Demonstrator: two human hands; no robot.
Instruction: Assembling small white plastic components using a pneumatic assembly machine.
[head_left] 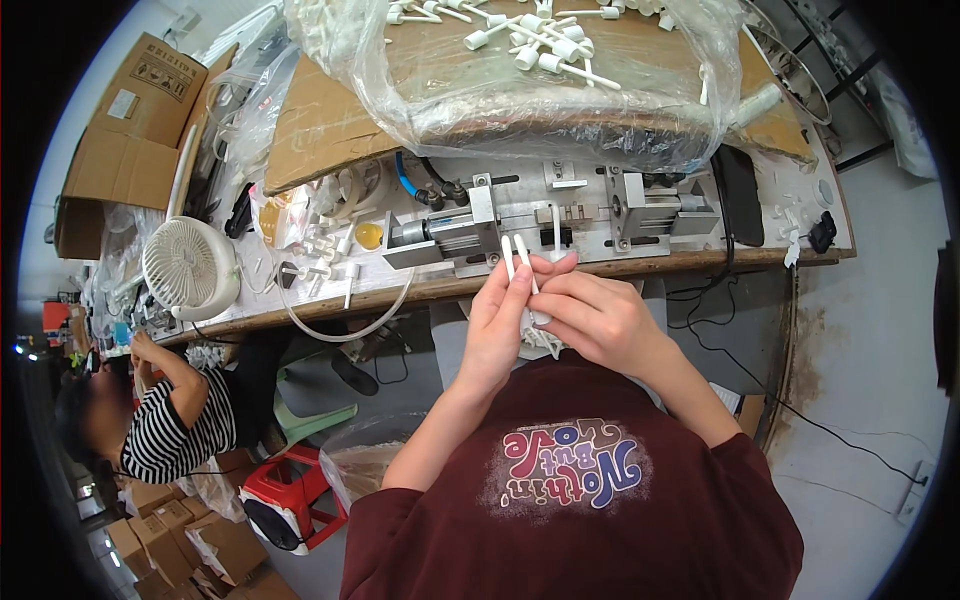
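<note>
Two slim white plastic sticks (510,258) stand up side by side out of my left hand (493,328), pinched between its thumb and fingers. My right hand (607,318) is closed against their lower ends, its fingertips meeting the left ones. These resemble the white capped sticks on the bench; their lower ends are mostly hidden by my fingers. A third white stick (556,232) rises just beyond my right fingertips, in front of the metal clamping fixture (572,214). Whether my right hand holds it or the fixture does, I cannot tell. More white pieces (543,340) lie below my hands, over my lap.
Beyond the fixture, a clear plastic bag (430,100) holds a heap of white capped sticks (545,42) on cardboard. A white fan (190,268) and loose white parts (318,255) stand left on the wooden bench (440,288). Another person (180,420) sits at far left, near a red stool (295,490).
</note>
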